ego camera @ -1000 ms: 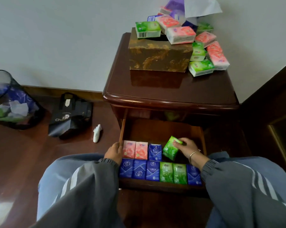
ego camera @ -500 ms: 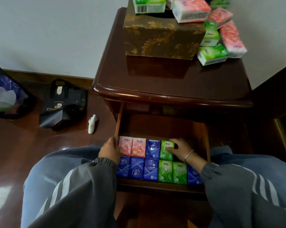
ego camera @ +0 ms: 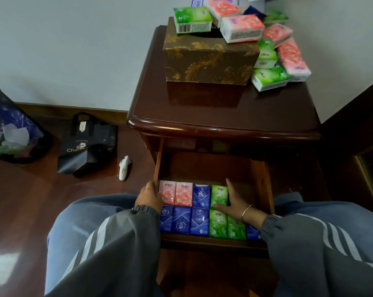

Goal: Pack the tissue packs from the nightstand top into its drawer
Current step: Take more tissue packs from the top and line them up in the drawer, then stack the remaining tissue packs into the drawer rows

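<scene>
Against the right hand (ego camera: pixel 234 203), whose fingers lay straight along its right side, the green pack (ego camera: pixel 219 195) sat flat in the drawer (ego camera: pixel 264 181), long axis front to back, logo end away; the thumb crossed its near end. Left of it came a blue pack (ego camera: pixel 201 196), two pink packs (ego camera: pixel 176 194), then the left hand (ego camera: pixel 149 197), whose grip I could not tell. Loose packs (ego camera: pixel 269 79) flanked the box (ego camera: pixel 209 61) on the nightstand (ego camera: pixel 224 110).

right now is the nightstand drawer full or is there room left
Not full. The drawer holds two rows of tissue packs at its front, and bare wood shows behind them.
</scene>
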### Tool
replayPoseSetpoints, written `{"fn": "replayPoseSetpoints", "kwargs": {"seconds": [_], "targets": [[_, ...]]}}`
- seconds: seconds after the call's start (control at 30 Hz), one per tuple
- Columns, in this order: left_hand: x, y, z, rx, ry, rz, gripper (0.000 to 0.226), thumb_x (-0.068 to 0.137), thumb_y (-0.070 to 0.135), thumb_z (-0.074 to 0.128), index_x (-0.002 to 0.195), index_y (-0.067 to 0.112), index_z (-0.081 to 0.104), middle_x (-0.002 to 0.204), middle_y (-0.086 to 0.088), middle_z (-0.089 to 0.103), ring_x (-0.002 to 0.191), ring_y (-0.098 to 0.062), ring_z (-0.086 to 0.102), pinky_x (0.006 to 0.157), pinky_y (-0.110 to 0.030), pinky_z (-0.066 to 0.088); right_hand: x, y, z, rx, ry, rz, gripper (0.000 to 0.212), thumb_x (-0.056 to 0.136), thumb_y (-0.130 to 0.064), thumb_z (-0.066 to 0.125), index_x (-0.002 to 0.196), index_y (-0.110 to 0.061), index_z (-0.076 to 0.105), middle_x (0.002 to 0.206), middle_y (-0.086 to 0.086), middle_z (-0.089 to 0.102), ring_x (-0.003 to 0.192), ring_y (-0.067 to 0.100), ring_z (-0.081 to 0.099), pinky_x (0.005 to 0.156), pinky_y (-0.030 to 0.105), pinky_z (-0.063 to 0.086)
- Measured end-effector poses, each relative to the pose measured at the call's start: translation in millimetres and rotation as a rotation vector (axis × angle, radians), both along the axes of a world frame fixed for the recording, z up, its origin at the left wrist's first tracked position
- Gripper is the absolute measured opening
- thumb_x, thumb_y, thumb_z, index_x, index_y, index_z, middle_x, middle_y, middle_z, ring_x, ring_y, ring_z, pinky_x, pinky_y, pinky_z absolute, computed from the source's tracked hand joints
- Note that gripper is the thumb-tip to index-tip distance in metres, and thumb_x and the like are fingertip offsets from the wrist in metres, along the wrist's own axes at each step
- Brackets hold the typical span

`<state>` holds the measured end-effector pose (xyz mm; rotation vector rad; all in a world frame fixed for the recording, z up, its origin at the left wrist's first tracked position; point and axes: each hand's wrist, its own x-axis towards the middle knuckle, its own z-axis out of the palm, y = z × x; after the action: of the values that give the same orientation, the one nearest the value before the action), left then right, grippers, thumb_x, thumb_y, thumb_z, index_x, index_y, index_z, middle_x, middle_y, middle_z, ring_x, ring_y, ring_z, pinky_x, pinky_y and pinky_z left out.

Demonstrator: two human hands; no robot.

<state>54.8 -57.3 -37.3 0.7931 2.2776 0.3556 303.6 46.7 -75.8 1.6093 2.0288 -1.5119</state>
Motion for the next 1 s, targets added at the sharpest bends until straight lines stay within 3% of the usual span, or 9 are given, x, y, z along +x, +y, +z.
{"fn": "replayPoseSetpoints", "kwargs": {"seconds": [0.1,0.17,0.27,0.33,0.43,0.53,0.6,0.73,1.0], "targets": [[7.5,-3.5,8.3,0.036,-0.002,0.056,0.03,0.097,0.02,0.042,0.126,0.01,0.047,0.126,-0.015,0.054,0.11,-0.03,0.056,0.085,-0.037,0.043,3.2,-1.5,12.8,0.094,-0.128,0.044,0.109,0.073,-0.056,0.068,0.146,-0.038,-0.01,0.158,0.003,0.004,0.144,0.03,0.012,0.114,0.05,0.023],[12.2,-5.4,16.4,0.076,0.024,0.107,0.041,0.097,0.025,0.046,0.135,0.01,0.04,0.136,-0.015,0.045,0.118,-0.03,0.051,0.09,-0.038,0.042,2.8,-3.1,28.0,0.158,-0.205,0.145,0.103,0.075,-0.057,0.065,0.148,-0.035,-0.005,0.159,0.003,0.002,0.144,0.032,0.01,0.114,0.05,0.022],[10.6,-5.4,40.5,0.225,0.18,0.128,0.053,0.095,0.029,0.05,0.142,0.01,0.034,0.146,-0.013,0.037,0.128,-0.03,0.044,0.098,-0.044,0.04,-1.0,-7.8,74.5,0.219,-0.2,0.273,0.09,0.08,-0.051,0.064,0.148,-0.024,0.013,0.153,0.006,0.023,0.137,0.027,0.029,0.11,0.038,0.031],[6.3,-4.1,61.9,0.413,0.27,0.117,0.053,0.092,0.024,0.054,0.139,0.007,0.039,0.141,-0.016,0.042,0.125,-0.032,0.047,0.1,-0.046,0.042,3.1,-13.0,117.4,0.303,-0.102,0.353,0.073,0.08,-0.049,0.063,0.141,-0.027,0.03,0.14,0.002,0.045,0.12,0.016,0.05,0.099,0.029,0.042],[-4.4,2.4,99.4,0.68,0.394,0.069,0.048,0.087,0.013,0.061,0.131,-0.002,0.048,0.131,-0.023,0.048,0.119,-0.037,0.049,0.103,-0.043,0.04,14.9,-10.6,186.3,0.661,0.114,0.31,0.05,0.076,-0.054,0.056,0.122,-0.035,0.051,0.112,-0.012,0.065,0.095,0.005,0.061,0.086,0.032,0.05],[-14.7,17.4,143.3,0.848,0.567,-0.042,0.046,0.085,0.016,0.058,0.125,-0.007,0.051,0.123,-0.026,0.052,0.113,-0.04,0.052,0.097,-0.045,0.041,30.9,28.3,229.6,1.132,0.188,0.144,0.044,0.078,-0.042,0.062,0.117,-0.023,0.058,0.111,-0.003,0.065,0.103,0.021,0.06,0.088,0.043,0.048],[-18.3,35.0,169.6,0.877,0.653,-0.131,0.051,0.083,0.021,0.055,0.126,-0.006,0.051,0.123,-0.026,0.053,0.112,-0.04,0.052,0.093,-0.049,0.043,36.9,66.8,243.1,1.223,0.078,-0.006,0.051,0.08,-0.04,0.064,0.124,-0.017,0.053,0.125,0.005,0.058,0.116,0.028,0.051,0.096,0.045,0.042],[-15.8,81.2,205.5,0.837,0.746,-0.305,0.053,0.088,0.024,0.057,0.136,0.005,0.044,0.134,-0.016,0.047,0.122,-0.033,0.045,0.1,-0.047,0.037,35.7,127.4,233.7,1.129,-0.22,-0.155,0.077,0.082,-0.06,0.052,0.143,-0.02,0.026,0.153,0.008,0.023,0.14,0.034,0.022,0.11,0.049,0.026],[-4.4,168.8,225.6,0.733,0.922,-0.629,0.057,0.089,0.041,0.051,0.14,0.017,0.041,0.143,-0.005,0.044,0.131,-0.025,0.04,0.104,-0.045,0.032,12.1,162.4,192.5,0.946,-0.236,-0.181,0.098,0.074,-0.074,0.047,0.148,-0.027,0.003,0.159,0.005,0.0,0.145,0.03,0.009,0.112,0.052,0.021]]}}
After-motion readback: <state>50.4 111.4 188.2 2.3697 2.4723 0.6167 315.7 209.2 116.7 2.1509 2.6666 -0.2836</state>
